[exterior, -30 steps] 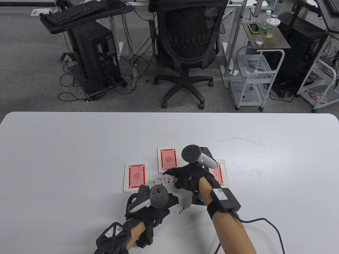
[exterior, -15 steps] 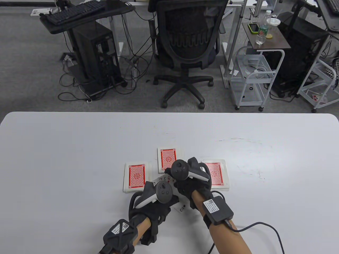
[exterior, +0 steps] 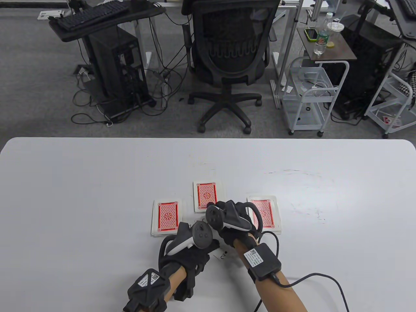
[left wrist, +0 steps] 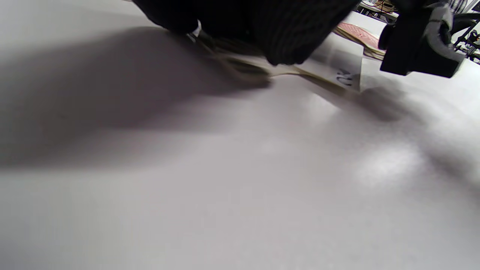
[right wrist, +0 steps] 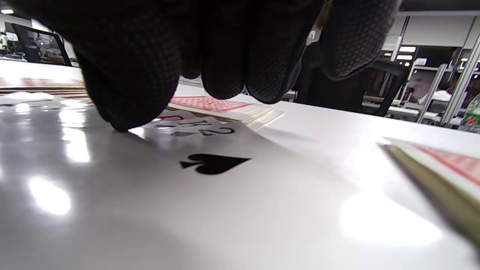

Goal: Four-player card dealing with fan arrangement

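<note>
Face-up cards (exterior: 222,255): lying on the worktop (exterior: 81,195), largely hidden under both hands; a 2 of spades corner shows.
Left hand (exterior: 190,252): rests on these cards, fingers curled; actual grasp cannot be told.
Right hand (exterior: 232,227): fingertips (right wrist: 127,93) press on the spade card; grasp unclear.
Face-down stacks: left (exterior: 166,217), middle (exterior: 206,195), right (exterior: 268,214), partly covered by the right hand.
Open room: broad bare worktop on every side.

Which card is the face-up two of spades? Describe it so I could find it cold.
On the white table, three red-backed piles lie face down near the front edge. Just nearer the person, between the left hand and right hand, one corner pokes out: the two of spades, the only card showing a black pip.
</note>
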Motion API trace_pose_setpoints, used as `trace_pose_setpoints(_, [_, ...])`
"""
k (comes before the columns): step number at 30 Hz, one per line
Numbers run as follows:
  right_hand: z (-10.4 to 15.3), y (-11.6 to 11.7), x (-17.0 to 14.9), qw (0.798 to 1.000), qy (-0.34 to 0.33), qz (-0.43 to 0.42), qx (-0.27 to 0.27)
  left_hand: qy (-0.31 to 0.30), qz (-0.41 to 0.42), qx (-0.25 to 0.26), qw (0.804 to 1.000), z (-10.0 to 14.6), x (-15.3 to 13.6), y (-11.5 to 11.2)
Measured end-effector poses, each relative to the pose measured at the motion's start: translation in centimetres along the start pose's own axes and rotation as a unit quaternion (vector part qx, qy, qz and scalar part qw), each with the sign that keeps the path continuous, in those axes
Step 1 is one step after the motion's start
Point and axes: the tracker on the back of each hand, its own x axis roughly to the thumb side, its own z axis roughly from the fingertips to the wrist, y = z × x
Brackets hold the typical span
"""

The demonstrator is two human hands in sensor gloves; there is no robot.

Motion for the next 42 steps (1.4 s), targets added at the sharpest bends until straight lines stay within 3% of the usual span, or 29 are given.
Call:
trace_pose_setpoints(5, [0.8, -1.8, -1.0, 0.999, 0.014, -0.039, -0.019, -0.006, 0.019, 0.022, 1.000, 0.9, -0.1, 1.5])
trace_pose_setpoints(8, [2.2, -4.1, -2.2, 0.996, 0.029, -0.077, -0.035, -0.010, 0.033, 0.056, 0.998, 2.3, -0.5, 3.2])
trace_pose_setpoints(12, [5.8, -7.0, -4.0, 0.987, 0.053, -0.132, -0.075, 0.010, 0.034, 0.147, 0.988, 5.0, -2.1, 5.5])
trace_pose_setpoints(16, [9.6, -8.1, -4.7, 0.983, 0.079, -0.128, -0.101, 0.037, 0.021, 0.238, 0.970, 7.6, -3.5, 6.3])
trace_pose_setpoints(18, [11.7, -7.8, -4.8, 0.982, 0.093, -0.117, -0.118, 0.051, 0.009, 0.288, 0.956, 8.9, -4.1, 6.0])
trace_pose_setpoints(21, [13.3, -6.7, -4.4, 0.982, 0.100, -0.105, -0.123, 0.060, -0.014, 0.323, 0.945, 9.8, -4.4, 5.0])
trace_pose_setpoints(25, [13.9, -5.1, -3.3, 0.991, 0.100, -0.058, -0.066, 0.073, -0.050, 0.355, 0.931, 9.9, -4.4, 3.0])
trace_pose_setpoints(32, [13.6, -2.5, -2.9, 0.994, 0.110, -0.005, -0.016, 0.094, -0.131, 0.338, 0.927, 9.2, -3.9, 1.9])
trace_pose_setpoints(42, [13.3, -1.8, -2.6, 0.992, 0.120, 0.034, -0.037, 0.095, -0.129, 0.339, 0.927, 9.4, -4.3, 2.1])
